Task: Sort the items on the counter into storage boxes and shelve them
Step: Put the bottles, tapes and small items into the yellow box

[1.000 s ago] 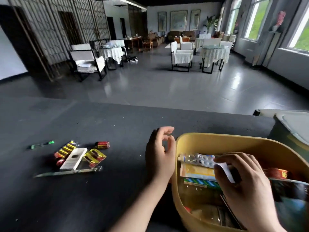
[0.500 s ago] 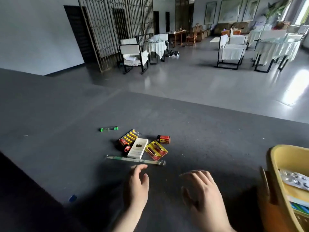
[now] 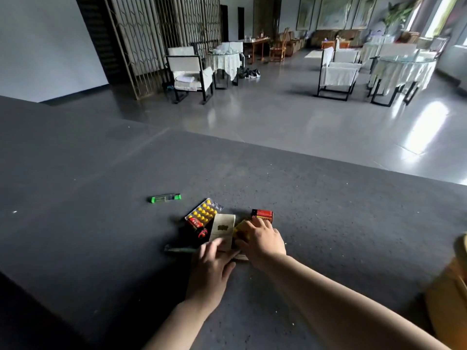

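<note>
White box (image 3: 223, 229) lies lengthwise, pointing away.

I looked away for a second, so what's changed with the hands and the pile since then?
Both hands left the yellow box and reached the pile: left hand over the white packet, right hand on the yellow pack. Green lighter, pill blister and batteries unmoved.
</note>
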Available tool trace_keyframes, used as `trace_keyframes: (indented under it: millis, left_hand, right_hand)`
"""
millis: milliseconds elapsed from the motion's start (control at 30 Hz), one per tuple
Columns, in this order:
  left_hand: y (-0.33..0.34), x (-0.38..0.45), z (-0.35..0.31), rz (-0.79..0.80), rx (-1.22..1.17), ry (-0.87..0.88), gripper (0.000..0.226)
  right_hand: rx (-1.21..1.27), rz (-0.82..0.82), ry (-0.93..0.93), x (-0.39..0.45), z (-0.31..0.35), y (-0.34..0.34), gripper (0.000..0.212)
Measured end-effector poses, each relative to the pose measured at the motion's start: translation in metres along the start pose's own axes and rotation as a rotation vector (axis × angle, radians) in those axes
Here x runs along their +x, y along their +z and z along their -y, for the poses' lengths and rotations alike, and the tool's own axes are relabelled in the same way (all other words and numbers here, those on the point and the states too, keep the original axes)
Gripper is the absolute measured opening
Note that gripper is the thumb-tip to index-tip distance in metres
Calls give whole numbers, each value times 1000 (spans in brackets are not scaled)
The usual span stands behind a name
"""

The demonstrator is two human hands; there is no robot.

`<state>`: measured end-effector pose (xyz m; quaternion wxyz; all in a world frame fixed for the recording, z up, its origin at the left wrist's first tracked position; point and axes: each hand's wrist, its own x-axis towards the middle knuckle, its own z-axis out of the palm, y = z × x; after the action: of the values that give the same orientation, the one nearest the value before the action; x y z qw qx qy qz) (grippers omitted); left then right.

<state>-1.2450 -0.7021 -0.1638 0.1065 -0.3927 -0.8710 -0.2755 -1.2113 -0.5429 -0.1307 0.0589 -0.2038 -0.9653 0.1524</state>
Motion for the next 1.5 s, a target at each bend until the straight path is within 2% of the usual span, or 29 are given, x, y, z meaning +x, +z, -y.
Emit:
trace_keyframes:
  millis: [100,300,433,567,667,767,900,1000,1100,1167,1267,1333,1500]
  left_hand:
    - [4,0,5,-20,2,5,15]
    - [5,-5,2,-16,8,118,3]
    - [-3,-12,-17,-17,-52,140,24]
    - [-10,-15,-43,9,-138,108,13]
    - [-13,-11,-73,68,-290,100,17]
    - [-23,-2,-112,2,-359,174,34]
    - [-33,12,-180,-124,-299,261,29]
    - [-29,14,-238,-153,-362,318,29]
    - [-26,17,-290,-171,-393,460,24]
    - [-21,21,-323,-124,-413,548,25]
    - [-13,29,-372,-1,-489,549,23]
    - [-6,34,-401,69,-519,587,19]
    - [18,59,-458,205,-568,707,30]
  right_hand:
    - [-31,-58,-8,-4,-8,9,42]
    - [-10,-149,-2,-29,-27,8,38]
    - [137,-319,37,-57,-38,-10,31]
    - [312,-420,53,-82,-47,-44,21]
    - [256,-520,88,-102,-55,-77,23]
    - [259,-600,108,-128,-65,-111,27]
    - [276,-707,97,-169,-88,-156,27]
    - [270,-766,109,-203,-114,-192,24]
    - [298,-865,144,-237,-148,-223,18]
    - [292,-928,206,-261,-177,-240,18]
    - [296,-1028,331,-292,-220,-260,8]
    - [312,-1084,403,-307,-243,-267,10]
    - [363,-1116,499,-327,-273,-275,19]
